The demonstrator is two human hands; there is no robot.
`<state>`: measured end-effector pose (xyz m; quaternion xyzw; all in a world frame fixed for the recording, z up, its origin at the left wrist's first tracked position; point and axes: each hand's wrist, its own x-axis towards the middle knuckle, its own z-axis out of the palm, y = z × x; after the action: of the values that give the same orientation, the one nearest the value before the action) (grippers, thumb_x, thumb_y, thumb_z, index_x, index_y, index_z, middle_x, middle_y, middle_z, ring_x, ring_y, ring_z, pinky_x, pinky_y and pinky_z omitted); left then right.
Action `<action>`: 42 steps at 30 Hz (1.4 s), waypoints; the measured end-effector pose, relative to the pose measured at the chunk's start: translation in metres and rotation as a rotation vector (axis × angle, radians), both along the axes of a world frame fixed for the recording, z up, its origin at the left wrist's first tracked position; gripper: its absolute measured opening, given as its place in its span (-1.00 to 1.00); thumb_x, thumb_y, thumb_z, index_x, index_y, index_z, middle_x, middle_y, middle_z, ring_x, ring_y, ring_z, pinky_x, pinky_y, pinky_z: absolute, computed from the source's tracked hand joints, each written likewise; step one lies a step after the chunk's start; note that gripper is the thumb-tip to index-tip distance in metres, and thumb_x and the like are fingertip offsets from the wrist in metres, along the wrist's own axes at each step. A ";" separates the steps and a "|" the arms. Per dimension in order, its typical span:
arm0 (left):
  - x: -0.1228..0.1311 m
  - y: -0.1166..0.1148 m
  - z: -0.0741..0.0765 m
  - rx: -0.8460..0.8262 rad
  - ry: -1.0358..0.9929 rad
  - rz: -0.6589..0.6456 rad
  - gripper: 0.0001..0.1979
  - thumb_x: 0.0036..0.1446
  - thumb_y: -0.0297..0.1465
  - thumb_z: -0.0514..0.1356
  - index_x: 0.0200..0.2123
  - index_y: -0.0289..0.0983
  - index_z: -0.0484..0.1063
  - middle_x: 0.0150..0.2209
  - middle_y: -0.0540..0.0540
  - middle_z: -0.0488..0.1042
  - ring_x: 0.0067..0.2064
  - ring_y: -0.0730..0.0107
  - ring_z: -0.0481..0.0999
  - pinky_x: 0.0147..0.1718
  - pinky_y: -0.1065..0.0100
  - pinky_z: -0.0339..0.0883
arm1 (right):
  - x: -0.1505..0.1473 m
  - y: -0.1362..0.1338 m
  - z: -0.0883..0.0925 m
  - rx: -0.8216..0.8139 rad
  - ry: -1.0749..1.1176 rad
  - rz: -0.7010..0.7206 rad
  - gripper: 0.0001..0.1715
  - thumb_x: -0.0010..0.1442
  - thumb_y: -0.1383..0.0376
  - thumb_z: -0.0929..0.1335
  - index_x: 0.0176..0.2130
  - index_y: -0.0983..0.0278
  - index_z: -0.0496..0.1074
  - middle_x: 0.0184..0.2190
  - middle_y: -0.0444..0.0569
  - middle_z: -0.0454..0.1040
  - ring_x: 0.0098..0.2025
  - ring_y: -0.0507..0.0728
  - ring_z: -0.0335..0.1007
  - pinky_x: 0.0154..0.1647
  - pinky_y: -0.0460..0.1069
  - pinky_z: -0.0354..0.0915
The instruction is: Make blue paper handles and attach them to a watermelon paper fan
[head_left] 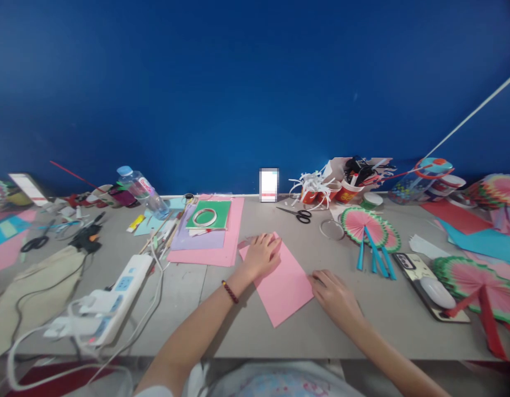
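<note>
A pink sheet of paper (282, 281) lies at a slant on the grey table in front of me. My left hand (263, 255) rests flat on its upper left part, fingers stretched out. At the sheet's right corner is my right hand (334, 293), with bent fingers closed on the edge; the fingertips are partly hidden. Beyond the paper lie black scissors (303, 216) and a roll of tape (331, 229). Pink and green paper fans (364, 226) with blue handles are to the right of them.
On the left are a power strip (124, 295) with cables, a glue gun (86, 234), a tilted bottle (145, 193) and stacked coloured paper (232, 237) bearing a white tape roll (204, 218). To the right, a mouse (436, 292) sits on a phone (412, 270). Paper cups (348, 193) stand by the blue wall.
</note>
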<state>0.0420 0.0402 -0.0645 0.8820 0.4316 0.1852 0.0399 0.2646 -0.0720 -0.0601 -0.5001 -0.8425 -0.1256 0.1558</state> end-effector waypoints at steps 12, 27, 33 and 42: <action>-0.001 -0.001 0.000 -0.006 0.003 -0.002 -0.57 0.16 -0.34 0.06 0.11 -0.19 0.27 0.12 -0.16 0.30 0.08 0.10 0.23 0.01 0.08 0.17 | 0.012 -0.031 0.002 0.020 -0.007 0.012 -0.63 0.26 0.48 0.13 -0.22 0.32 0.47 -0.30 0.07 0.48 -0.24 0.16 0.38 -0.25 0.03 0.29; -0.001 -0.003 -0.001 -0.038 -0.077 0.051 -0.49 0.12 -0.33 0.08 0.17 -0.20 0.17 0.16 -0.18 0.25 0.13 0.08 0.23 0.08 0.05 0.12 | 0.017 -0.049 -0.002 -0.036 0.240 -0.089 -0.72 0.25 0.34 0.17 -0.22 0.21 0.44 -0.29 0.03 0.51 -0.28 0.14 0.46 -0.29 0.02 0.37; -0.002 -0.003 -0.005 -0.028 -0.096 0.250 -0.27 0.02 -0.18 0.18 0.22 -0.31 0.05 0.15 -0.34 0.22 0.16 -0.10 0.17 0.07 -0.05 0.05 | 0.006 -0.026 -0.003 -0.191 0.457 -0.127 -0.75 0.27 0.23 0.19 -0.40 0.21 0.33 -0.43 -0.04 0.47 -0.42 0.09 0.43 -0.40 -0.04 0.34; -0.006 0.000 0.000 -0.003 -0.148 0.182 -0.36 0.01 -0.25 0.20 0.16 -0.28 0.13 0.02 -0.24 0.35 0.03 0.03 0.30 0.00 0.06 0.16 | -0.004 0.040 0.011 -0.368 0.707 -0.119 -0.70 0.23 0.18 0.20 -0.31 0.24 0.44 -0.34 0.01 0.54 -0.30 0.14 0.47 -0.28 0.00 0.34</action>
<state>0.0358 0.0398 -0.0648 0.8229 0.5062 0.2520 0.0558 0.2608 -0.0317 -0.0493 -0.5799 -0.7151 0.1982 0.3363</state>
